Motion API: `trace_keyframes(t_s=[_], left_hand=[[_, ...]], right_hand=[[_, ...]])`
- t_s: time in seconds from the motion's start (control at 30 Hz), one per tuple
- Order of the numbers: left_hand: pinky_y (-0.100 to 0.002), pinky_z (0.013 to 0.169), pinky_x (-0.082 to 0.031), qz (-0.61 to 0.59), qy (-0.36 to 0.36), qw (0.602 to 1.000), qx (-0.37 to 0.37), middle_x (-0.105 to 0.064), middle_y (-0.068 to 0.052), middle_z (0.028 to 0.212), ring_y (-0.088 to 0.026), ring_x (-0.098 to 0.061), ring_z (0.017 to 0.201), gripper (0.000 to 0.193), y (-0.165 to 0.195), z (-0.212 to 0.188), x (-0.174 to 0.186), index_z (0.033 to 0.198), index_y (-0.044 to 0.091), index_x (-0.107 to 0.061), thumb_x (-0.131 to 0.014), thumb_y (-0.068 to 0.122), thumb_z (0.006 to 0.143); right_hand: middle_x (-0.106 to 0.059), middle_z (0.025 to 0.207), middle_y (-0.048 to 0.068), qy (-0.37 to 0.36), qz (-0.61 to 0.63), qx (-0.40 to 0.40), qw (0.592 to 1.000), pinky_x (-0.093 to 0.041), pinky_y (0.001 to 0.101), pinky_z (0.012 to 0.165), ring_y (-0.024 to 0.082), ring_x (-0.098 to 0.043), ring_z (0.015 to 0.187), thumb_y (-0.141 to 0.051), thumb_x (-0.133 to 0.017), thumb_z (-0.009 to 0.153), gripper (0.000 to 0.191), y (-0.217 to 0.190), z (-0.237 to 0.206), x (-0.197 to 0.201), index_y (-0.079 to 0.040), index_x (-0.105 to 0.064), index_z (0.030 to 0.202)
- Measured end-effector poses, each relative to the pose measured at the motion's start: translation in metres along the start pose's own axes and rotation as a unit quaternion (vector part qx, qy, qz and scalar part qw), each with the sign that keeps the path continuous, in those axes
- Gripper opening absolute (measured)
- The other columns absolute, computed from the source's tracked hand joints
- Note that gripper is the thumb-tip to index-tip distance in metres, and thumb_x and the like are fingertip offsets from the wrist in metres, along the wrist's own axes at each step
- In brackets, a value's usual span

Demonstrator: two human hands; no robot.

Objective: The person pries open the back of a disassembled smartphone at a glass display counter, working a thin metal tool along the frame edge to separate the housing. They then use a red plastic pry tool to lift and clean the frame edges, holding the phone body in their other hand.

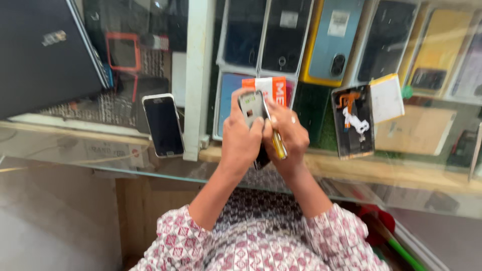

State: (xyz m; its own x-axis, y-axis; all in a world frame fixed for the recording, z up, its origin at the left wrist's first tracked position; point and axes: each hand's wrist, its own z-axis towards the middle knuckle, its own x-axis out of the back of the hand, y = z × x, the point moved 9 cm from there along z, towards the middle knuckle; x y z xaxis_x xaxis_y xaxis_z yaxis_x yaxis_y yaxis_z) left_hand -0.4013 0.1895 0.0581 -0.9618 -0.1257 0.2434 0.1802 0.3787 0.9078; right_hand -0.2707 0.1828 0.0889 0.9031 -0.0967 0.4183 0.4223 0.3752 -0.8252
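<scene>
Patterned pink sleeves (261,241) framed my view. My left hand (241,138) gripped a small grey phone part (251,106); my right hand (286,138) held a yellow-handled screwdriver (277,144) against it, above the glass worktop (100,145). An opened phone (353,122) lay right of them, so work looked unfinished.

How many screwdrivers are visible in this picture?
1. The yellow-handled screwdriver is in the right hand, beside the small phone held by the left hand. Others may be hidden.
</scene>
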Motion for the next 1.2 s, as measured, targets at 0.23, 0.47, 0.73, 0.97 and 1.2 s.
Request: trace_keyframes(t_s=[0.23,0.47,0.73,0.97,1.2], left_hand=[[-0.042,0.090,-0.057,0.018,-0.008,1.000,-0.009,-0.074,-0.019,0.106,-0.034,-0.075,0.104,0.053,-0.001,0.001,-0.002,0.137,0.012,-0.046,-0.059,0.000,0.087],[-0.041,0.087,-0.058,0.002,-0.014,1.000,0.015,-0.075,-0.019,0.104,-0.033,-0.077,0.100,0.053,-0.005,0.001,-0.004,0.138,0.015,-0.045,-0.058,0.001,0.088],[-0.036,0.083,-0.059,0.011,-0.031,0.999,0.021,-0.074,-0.014,0.101,-0.025,-0.076,0.094,0.049,-0.004,0.008,0.000,0.132,0.011,-0.052,-0.064,0.004,0.085],[-0.030,0.077,-0.058,-0.049,-0.141,0.985,0.080,-0.076,-0.009,0.099,-0.014,-0.070,0.087,0.031,-0.023,-0.027,0.009,0.115,-0.001,-0.065,-0.068,0.006,0.085],[-0.032,0.065,-0.058,-0.189,-0.266,0.893,0.312,-0.077,-0.012,0.089,-0.016,-0.072,0.071,0.026,-0.100,-0.044,-0.015,0.105,-0.007,-0.072,-0.064,0.014,0.092]], right_hand=[[-0.073,0.112,0.021,0.013,0.052,-0.040,0.998,-0.058,0.0393,0.100,0.034,-0.073,0.119,0.001,-0.063,0.095,0.004,0.013,-0.001,0.002,0.004,-0.064,0.097],[-0.071,0.121,0.025,-0.011,0.023,-0.061,0.998,-0.057,0.0400,0.099,0.033,-0.072,0.115,-0.002,-0.064,0.096,0.016,0.015,-0.001,-0.001,0.006,-0.068,0.108],[-0.074,0.119,0.021,-0.007,0.038,-0.028,0.999,-0.057,0.0423,0.103,0.038,-0.070,0.125,-0.005,-0.066,0.098,0.007,0.011,0.006,0.002,0.001,-0.063,0.101],[-0.074,0.113,0.018,-0.038,-0.018,0.003,0.999,-0.058,0.0424,0.101,0.037,-0.072,0.119,0.001,-0.071,0.090,0.016,-0.022,-0.024,0.037,0.003,-0.061,0.103],[-0.076,0.103,0.018,-0.055,-0.035,-0.073,0.995,-0.059,0.0358,0.079,0.029,-0.074,0.088,0.001,-0.077,0.086,0.014,-0.004,-0.067,0.044,0.002,-0.066,0.094]])
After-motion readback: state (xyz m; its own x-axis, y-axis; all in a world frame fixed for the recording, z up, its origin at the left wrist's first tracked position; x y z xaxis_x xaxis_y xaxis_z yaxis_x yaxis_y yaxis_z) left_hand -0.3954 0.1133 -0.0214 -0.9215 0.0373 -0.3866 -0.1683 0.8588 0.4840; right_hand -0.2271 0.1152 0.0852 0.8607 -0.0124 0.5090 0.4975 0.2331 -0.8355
